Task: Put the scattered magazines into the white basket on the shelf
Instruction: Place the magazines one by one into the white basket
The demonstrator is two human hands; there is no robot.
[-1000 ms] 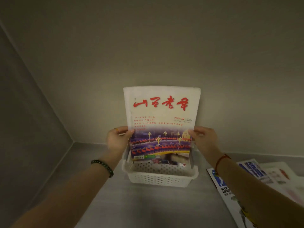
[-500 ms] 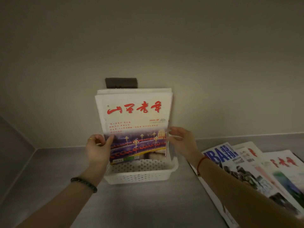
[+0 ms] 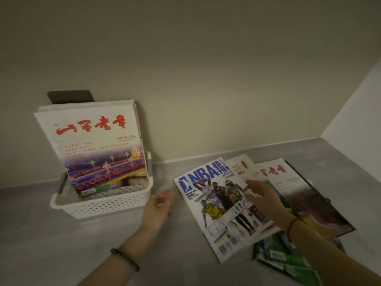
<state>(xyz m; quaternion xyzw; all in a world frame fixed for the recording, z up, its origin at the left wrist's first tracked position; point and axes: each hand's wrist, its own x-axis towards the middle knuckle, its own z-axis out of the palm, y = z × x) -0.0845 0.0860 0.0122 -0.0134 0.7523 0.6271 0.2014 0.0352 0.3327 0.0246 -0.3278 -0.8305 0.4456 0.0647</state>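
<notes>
Red-titled magazine (image 3: 97, 149) now released, upright in white basket (image 3: 103, 205); my left hand (image 3: 158, 207) open beside it, right hand (image 3: 261, 197) open, moved onto NBA magazine (image 3: 218, 201), next due.

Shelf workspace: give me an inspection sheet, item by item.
Surface: grey shelf, bare in front of the basket.
Job's things: white basket on the left, holding upright magazines, the front one with a red title. NBA magazine tops a fanned pile on the right, with a red-titled magazine behind it and a green-covered one beneath.
Clutter: nothing seen.
Hands: left hand open, empty, between basket and pile; right hand open, over the NBA magazine, contact unclear.
Cables: nothing seen.
Surroundings: plain back wall, side wall on the right; dark plate on the wall behind the basket.
</notes>
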